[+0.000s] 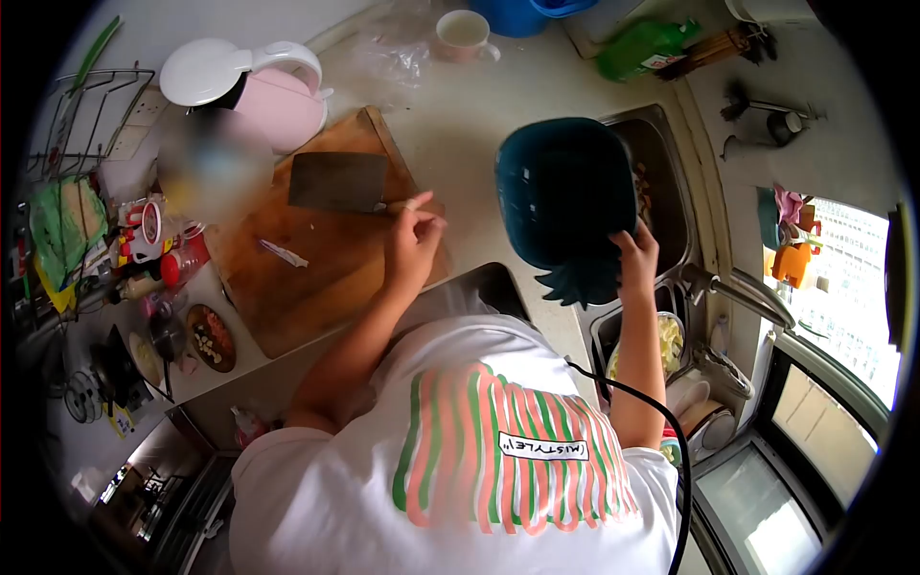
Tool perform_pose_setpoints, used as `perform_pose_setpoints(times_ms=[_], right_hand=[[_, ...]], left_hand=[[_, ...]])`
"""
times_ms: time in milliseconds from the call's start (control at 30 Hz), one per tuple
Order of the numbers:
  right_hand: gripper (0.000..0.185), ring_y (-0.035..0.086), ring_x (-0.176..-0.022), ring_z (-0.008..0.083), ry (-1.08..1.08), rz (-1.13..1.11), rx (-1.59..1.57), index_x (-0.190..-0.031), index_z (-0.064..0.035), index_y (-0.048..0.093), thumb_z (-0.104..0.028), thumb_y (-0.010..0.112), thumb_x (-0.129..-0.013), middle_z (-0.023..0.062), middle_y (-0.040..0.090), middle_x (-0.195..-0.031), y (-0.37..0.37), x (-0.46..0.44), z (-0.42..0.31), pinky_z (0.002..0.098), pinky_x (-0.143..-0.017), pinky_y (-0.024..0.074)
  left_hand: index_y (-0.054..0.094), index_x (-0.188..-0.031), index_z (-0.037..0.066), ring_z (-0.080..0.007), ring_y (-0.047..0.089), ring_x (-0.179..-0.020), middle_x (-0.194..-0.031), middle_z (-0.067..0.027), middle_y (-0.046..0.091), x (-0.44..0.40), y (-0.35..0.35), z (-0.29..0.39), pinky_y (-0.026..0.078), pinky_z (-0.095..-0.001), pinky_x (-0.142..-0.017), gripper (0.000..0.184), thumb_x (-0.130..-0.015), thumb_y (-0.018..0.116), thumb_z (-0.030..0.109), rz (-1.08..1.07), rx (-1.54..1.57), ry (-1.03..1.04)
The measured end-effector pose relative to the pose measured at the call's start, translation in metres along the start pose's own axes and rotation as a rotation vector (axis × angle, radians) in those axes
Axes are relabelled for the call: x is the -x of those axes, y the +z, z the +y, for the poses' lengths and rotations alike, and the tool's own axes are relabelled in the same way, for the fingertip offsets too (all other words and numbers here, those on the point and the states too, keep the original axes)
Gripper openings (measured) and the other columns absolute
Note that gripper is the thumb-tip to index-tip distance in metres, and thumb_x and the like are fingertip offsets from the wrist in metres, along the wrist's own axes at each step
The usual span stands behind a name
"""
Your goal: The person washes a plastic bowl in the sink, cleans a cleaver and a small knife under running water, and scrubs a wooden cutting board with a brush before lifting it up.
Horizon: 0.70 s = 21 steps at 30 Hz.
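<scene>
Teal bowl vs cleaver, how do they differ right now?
Support: the teal bowl is held by its leafy end in the right hand; the cleaver lies on the wooden board.
Shape: the bowl is rounded with leaf-like spikes; the cleaver has a flat, rectangular blade.
Colour: the bowl is teal, the cleaver's blade dark grey.
Shared: each has a hand at it, though the left hand's contact with the cleaver's handle is unclear.

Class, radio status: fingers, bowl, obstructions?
Right fingers gripping teal bowl at its rim. Left fingers at cleaver, handle contact unclear. Bowl partly blocks view of sink.
</scene>
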State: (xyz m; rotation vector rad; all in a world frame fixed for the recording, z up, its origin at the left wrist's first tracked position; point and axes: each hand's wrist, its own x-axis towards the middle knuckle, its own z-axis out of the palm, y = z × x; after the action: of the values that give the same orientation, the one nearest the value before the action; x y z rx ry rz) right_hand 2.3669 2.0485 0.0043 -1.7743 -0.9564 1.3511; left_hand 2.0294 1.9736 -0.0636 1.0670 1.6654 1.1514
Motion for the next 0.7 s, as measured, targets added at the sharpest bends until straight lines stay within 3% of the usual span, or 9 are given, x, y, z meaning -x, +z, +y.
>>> perform_pose_setpoints(times_ms=[133,200,333,433,533,633,700], right_hand=[[0.039,0.048,-0.067,0.0061,0.093,-0.105,-0.069,-0.121,-0.0040,0.067,-0.008,0.063,-0.082,-0.0024,0.062,-0.083,0.051,-0.013,0.003,0.0223,-0.062,0.0370],[0.037,0.051,-0.075,0.0065,0.106,-0.180,-0.038,-0.120,-0.0066,0.068,-0.011,0.065,-0.083,-0.0039,0.062,-0.085,0.070,-0.010,-0.006,0.0258,-0.067,0.0394],[0.034,0.049,-0.062,0.0063,0.043,-0.324,-0.045,-0.117,-0.0025,0.067,-0.011,0.064,-0.085,-0.0023,0.063,-0.081,0.095,-0.032,0.010,0.0216,-0.056,0.0370],[0.031,0.048,-0.059,0.0061,0.064,-0.320,0.011,-0.114,-0.0032,0.068,-0.012,0.064,-0.085,-0.0024,0.062,-0.079,0.103,-0.040,0.002,0.0221,-0.051,0.0348],[0.028,0.055,-0.062,0.0097,-0.028,-0.354,0.063,-0.112,-0.0008,0.067,-0.013,0.064,-0.086,0.0011,0.064,-0.079,0.106,-0.046,-0.007,0.0248,-0.054,0.0429],[0.029,0.061,-0.067,0.0145,-0.075,-0.382,0.273,-0.111,0.0028,0.066,-0.013,0.063,-0.087,0.0051,0.066,-0.079,0.106,-0.051,-0.019,0.0285,-0.061,0.0496],[0.029,0.063,-0.070,0.0177,-0.113,-0.397,0.407,-0.110,0.0045,0.066,-0.014,0.063,-0.087,0.0081,0.067,-0.079,0.106,-0.060,-0.016,0.0311,-0.065,0.0524]], left_hand=[[0.054,-0.133,0.005,-0.0108,0.057,-0.083,-0.104,-0.0056,0.064,-0.044,-0.028,0.025,0.047,-0.0241,-0.073,0.042,-0.092,0.064,0.002,0.157,-0.067,0.191],[0.053,-0.135,0.005,-0.0217,0.058,-0.100,-0.121,-0.0137,0.057,-0.080,-0.035,0.041,0.051,-0.0315,-0.080,0.048,-0.090,0.069,0.006,0.224,-0.196,0.288],[0.054,-0.135,0.010,-0.0371,0.056,-0.110,-0.137,-0.0226,0.046,-0.165,-0.037,0.057,0.050,-0.0444,-0.089,0.054,-0.086,0.074,0.013,0.474,-0.733,0.575],[0.057,-0.132,0.011,-0.0362,0.059,-0.110,-0.132,-0.0193,0.056,-0.227,-0.043,0.030,0.049,-0.0462,-0.092,0.054,-0.082,0.076,0.018,0.308,-0.904,0.432],[0.061,-0.127,0.010,-0.0350,0.061,-0.109,-0.122,-0.0150,0.064,-0.252,-0.065,0.040,0.048,-0.0426,-0.095,0.046,-0.082,0.070,0.006,0.128,-0.759,0.326],[0.063,-0.121,0.009,-0.0270,0.064,-0.108,-0.108,-0.0085,0.069,-0.219,-0.078,0.085,0.049,-0.0378,-0.093,0.042,-0.081,0.062,-0.003,0.289,-0.589,0.715],[0.060,-0.126,0.008,-0.0230,0.064,-0.109,-0.113,-0.0081,0.065,-0.185,-0.085,0.119,0.050,-0.0351,-0.093,0.048,-0.081,0.057,-0.009,0.244,-0.259,0.680]])
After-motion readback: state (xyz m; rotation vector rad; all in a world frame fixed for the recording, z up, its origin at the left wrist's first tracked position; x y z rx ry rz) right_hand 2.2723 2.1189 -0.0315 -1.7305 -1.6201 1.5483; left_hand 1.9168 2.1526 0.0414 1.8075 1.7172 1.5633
